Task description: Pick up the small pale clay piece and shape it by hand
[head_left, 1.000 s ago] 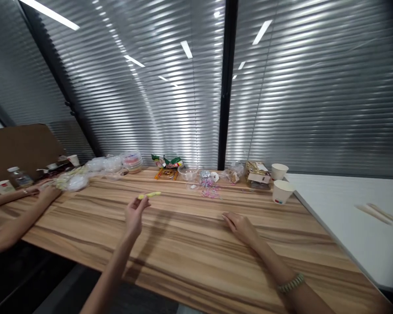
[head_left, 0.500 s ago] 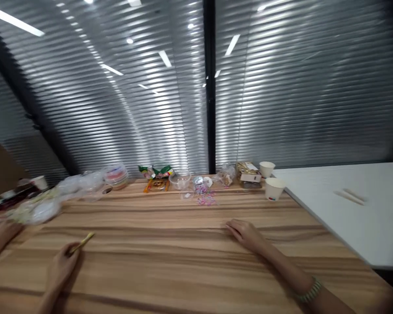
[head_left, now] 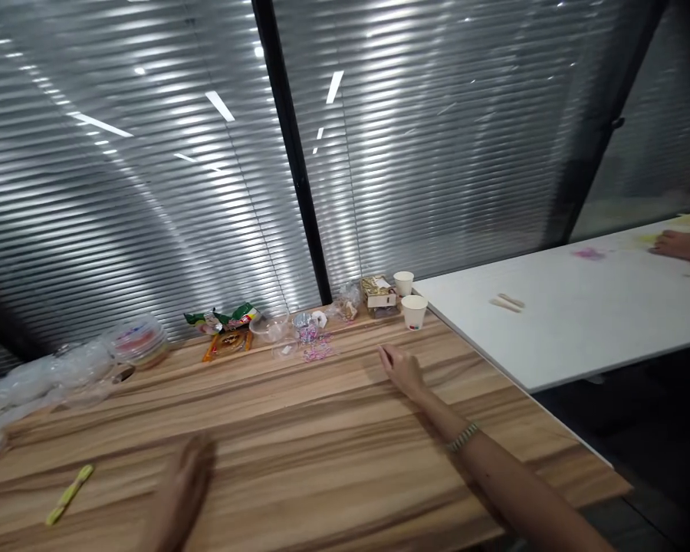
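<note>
My left hand (head_left: 182, 475) is over the lower left of the wooden table, smeared by motion, so how its fingers are set does not show clearly. Left of it, on the tabletop, lies a small twisted yellow bundle (head_left: 69, 495), perhaps of cord or thread, with nothing touching it. Near the middle right of the table my right hand (head_left: 401, 369) rests on its side. Its fingers are curled together, with nothing visible in them, and a green beaded bracelet (head_left: 463, 437) circles the wrist. Two paper cups (head_left: 414, 314) stand just beyond it.
Along the back edge lie clear plastic bags (head_left: 57, 376), stacked round containers (head_left: 138, 343), green and orange snack packets (head_left: 230, 330), a clear bowl (head_left: 270, 327), pink bits (head_left: 318, 348) and a box (head_left: 379, 291). Wooden sticks (head_left: 507, 303) and another person's hand (head_left: 679, 245) are on the white table (head_left: 552, 337).
The yellow bundle has left my left hand and now lies on the table. That hand has moved right. The view has turned right, showing more of the white table. My right hand stays closed.
</note>
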`<state>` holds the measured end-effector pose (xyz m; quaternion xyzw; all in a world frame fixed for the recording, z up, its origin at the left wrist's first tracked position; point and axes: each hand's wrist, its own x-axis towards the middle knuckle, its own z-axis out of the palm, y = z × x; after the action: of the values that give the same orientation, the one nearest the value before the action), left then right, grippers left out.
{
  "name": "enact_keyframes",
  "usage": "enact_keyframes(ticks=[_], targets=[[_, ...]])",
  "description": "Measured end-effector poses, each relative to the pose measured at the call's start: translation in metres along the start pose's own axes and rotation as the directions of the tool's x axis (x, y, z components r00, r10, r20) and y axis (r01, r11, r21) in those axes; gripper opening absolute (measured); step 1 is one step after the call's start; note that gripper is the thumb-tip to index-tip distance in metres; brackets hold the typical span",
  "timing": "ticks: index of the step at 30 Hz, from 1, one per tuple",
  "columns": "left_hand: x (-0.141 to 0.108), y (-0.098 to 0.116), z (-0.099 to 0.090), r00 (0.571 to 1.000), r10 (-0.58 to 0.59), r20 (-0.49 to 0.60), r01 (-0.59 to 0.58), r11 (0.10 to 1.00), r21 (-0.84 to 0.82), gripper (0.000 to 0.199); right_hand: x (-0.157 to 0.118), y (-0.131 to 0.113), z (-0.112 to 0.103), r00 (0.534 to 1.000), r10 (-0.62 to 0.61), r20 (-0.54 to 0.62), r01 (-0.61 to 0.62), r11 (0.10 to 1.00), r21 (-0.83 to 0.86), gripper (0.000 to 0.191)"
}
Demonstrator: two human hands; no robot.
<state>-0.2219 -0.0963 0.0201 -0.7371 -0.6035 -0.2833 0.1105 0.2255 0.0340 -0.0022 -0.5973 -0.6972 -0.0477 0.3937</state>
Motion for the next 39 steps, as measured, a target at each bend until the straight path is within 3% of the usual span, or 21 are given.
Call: enact_keyframes(ticks=[2,4,6,8,10,13,17,21,24,27,30,35,39], targets=[[0.014,0.069,0.03,0.978,0.135,0.156,-0.117,0.986,-0.12,0.031,0.001,-0.001,-0.002,0.999,0.04,0.013,-0.041,0.999,0.023,0.037],[0.031,0.139,0.057,0.931,0.255,0.261,-0.188,0.948,-0.255,0.034,0.002,-0.001,-0.003,0.998,0.058,0.027,-0.059,0.998,0.033,0.04],[0.05,0.198,0.08,0.901,0.328,0.285,-0.206,0.9,-0.385,0.038,0.003,0.0,-0.004,0.998,0.052,0.043,-0.054,0.998,0.035,0.042],[0.069,0.239,0.099,0.887,0.366,0.28,-0.198,0.851,-0.486,0.041,0.004,0.0,-0.003,0.997,0.046,0.066,-0.048,0.998,0.036,0.043],[0.083,0.261,0.116,0.897,0.357,0.259,-0.169,0.821,-0.546,0.039,0.004,-0.001,-0.002,0.992,0.056,0.11,-0.059,0.998,0.031,0.042],[0.093,0.268,0.131,0.922,0.315,0.225,-0.133,0.803,-0.581,0.032,0.004,-0.006,0.0,0.975,0.065,0.214,-0.069,0.998,0.012,0.038],[0.092,0.257,0.133,0.929,0.273,0.248,-0.08,0.805,-0.588,0.029,0.005,-0.014,-0.005,0.964,0.073,0.255,-0.071,0.997,-0.016,0.036],[0.091,0.249,0.128,0.928,0.254,0.274,-0.044,0.801,-0.597,0.026,0.004,0.003,-0.033,0.959,-0.13,0.251,0.124,0.991,0.042,0.032],[0.091,0.249,0.128,0.927,0.254,0.274,-0.036,0.791,-0.61,0.024,0.004,0.054,-0.065,0.968,-0.204,0.144,0.202,0.979,0.028,0.034],[0.091,0.248,0.131,0.926,0.23,0.298,0.005,0.783,-0.622,0.022,0.015,0.13,-0.092,0.994,-0.112,-0.002,0.111,0.984,-0.137,0.034],[0.091,0.246,0.133,0.917,0.205,0.342,0.065,0.77,-0.635,0.021,0.036,0.212,-0.108,1.0,-0.001,-0.016,-0.006,0.922,-0.387,0.026],[0.094,0.239,0.127,0.876,0.192,0.443,0.151,0.762,-0.63,0.011,0.064,0.316,-0.116,0.962,0.273,-0.013,-0.218,0.738,-0.639,0.045],[0.096,0.237,0.121,0.86,0.152,0.488,0.219,0.753,-0.62,0.006,0.064,0.367,-0.107,0.936,0.351,0.022,-0.275,0.77,-0.576,0.053]])
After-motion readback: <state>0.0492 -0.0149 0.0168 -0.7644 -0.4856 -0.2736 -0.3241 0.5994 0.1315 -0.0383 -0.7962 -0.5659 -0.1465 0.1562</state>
